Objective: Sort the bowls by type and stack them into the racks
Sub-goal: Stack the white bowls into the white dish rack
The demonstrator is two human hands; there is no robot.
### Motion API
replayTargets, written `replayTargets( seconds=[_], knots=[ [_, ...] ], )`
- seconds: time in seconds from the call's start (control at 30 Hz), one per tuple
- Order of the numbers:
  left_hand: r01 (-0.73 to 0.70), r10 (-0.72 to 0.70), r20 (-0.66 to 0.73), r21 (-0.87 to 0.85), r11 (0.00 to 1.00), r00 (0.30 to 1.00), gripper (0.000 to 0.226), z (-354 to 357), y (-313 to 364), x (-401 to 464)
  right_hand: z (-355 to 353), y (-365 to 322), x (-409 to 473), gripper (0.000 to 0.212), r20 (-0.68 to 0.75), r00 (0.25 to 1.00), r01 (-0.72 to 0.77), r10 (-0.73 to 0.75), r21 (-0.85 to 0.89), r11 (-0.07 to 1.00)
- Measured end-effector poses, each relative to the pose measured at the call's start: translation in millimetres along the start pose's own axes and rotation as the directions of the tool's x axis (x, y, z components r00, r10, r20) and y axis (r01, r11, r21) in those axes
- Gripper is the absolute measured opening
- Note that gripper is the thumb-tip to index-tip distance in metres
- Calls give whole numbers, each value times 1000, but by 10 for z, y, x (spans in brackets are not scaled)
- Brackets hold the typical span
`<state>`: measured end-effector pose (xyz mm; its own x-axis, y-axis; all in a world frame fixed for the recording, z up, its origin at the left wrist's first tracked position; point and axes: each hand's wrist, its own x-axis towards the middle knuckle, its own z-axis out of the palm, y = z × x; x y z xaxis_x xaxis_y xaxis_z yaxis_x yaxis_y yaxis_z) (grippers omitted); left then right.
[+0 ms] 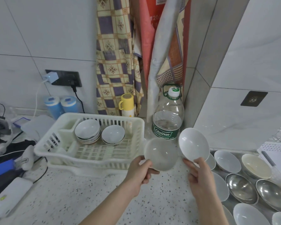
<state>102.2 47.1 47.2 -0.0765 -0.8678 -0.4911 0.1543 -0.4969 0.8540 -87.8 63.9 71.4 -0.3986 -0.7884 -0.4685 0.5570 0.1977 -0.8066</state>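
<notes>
Bench [88, 192]: speckled pale stone; it carries the rack on the left and loose bowls spread out at the right, likely so each type can be seen before sorting.
Rack [91, 153]: white slotted plastic, left of centre, open side up so bowls drop in from above.
Bowls in rack [88, 130]: two separate stacks side by side, seemingly one type per stack.
Unsorted bowls [240, 187]: white, cream and steel, lying singly at the right edge.
Left hand [140, 173]: thumb and fingers pinch the near rim of a clear glass bowl [161, 153], held just right of the rack.
Right hand [198, 177]: grips a white bowl [193, 143] by its rim, tilted up, apparently for comparing the two.
</notes>
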Motion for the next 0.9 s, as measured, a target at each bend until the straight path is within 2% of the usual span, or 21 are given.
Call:
replayTargets(
  seconds=[0.2,0.33,0.57,0.67,0.9],
  knots=[
    [-90,82,-103,-77,993,991,27,-646,374,-46,472,96,-230,12,60,997,54,-53,-9,999],
    [-116,94,-175,-120,986,980,25,-1192,482,-33,809,309,-316,5,90,996,27,-20,-76,997],
    [-126,70,-254,-209,970,965,18,-1900,590,55,1506,782,-359,6,99,995,-5,26,-200,980],
    [-134,69,-264,-238,962,962,19,-2120,651,138,1706,924,-313,17,80,996,-5,25,-238,971],
    [-123,51,-253,-277,953,966,18,-2488,781,334,1980,1279,-145,16,-48,996,53,-72,-323,945]
  ],
)
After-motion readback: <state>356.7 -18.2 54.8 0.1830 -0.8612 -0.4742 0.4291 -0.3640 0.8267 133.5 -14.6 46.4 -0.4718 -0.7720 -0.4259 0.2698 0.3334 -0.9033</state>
